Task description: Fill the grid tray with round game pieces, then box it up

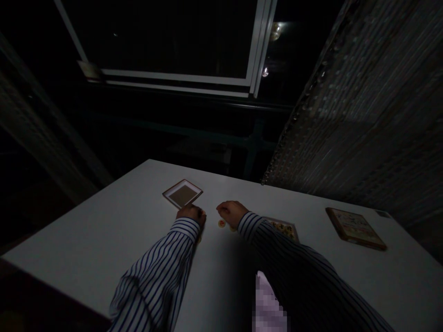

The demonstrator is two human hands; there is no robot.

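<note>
We've got a red-marked xiangqi piece lying flat on the table, around 7 o'clock from our right grip. Probably light, stiff and a bit slick, so we'd pinch opposite sides of the rim. Right grip's curled, left grip too; can't tell if either's holding anything.
</note>
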